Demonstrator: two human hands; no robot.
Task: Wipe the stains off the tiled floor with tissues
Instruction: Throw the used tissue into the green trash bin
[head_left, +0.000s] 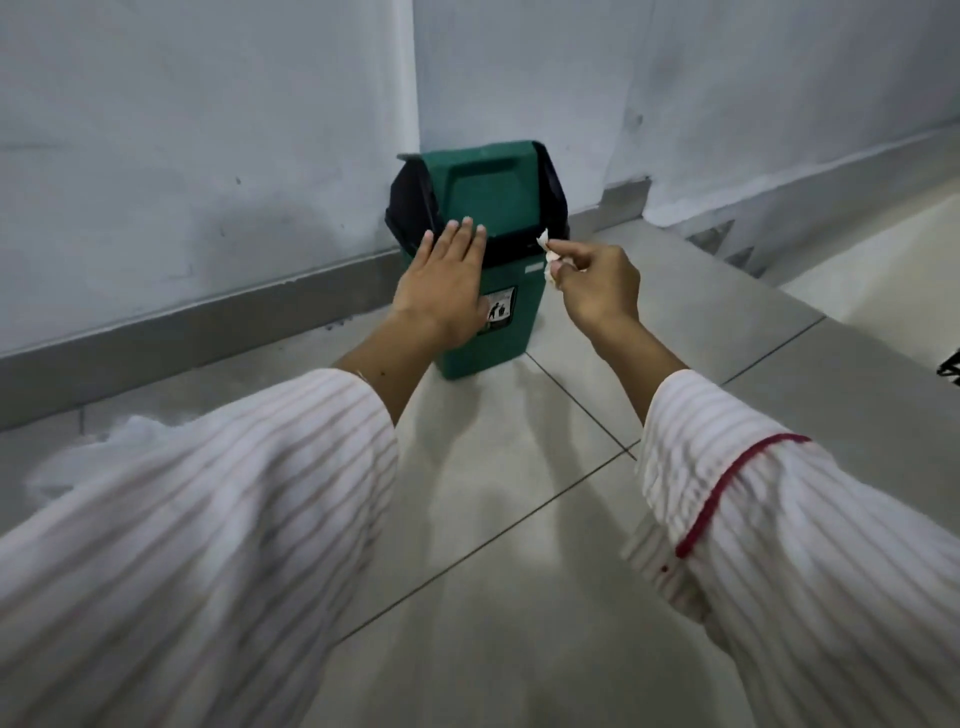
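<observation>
A green bin (511, 332) with a swing lid (488, 195) and a black liner stands on the grey tiled floor (519, 493) against the wall. My left hand (441, 280) reaches out flat, fingers straight, its fingertips at the lower edge of the lid. To the right of the bin, my right hand (597, 286) pinches a crumpled white tissue (546, 254) between thumb and fingers, level with the bin's rim. Both arms wear white striped sleeves.
A pale wall (208, 156) with a grey skirting board runs behind the bin. At the right the floor steps down to a lighter surface (883, 270). A dark object (950, 366) pokes in at the right edge.
</observation>
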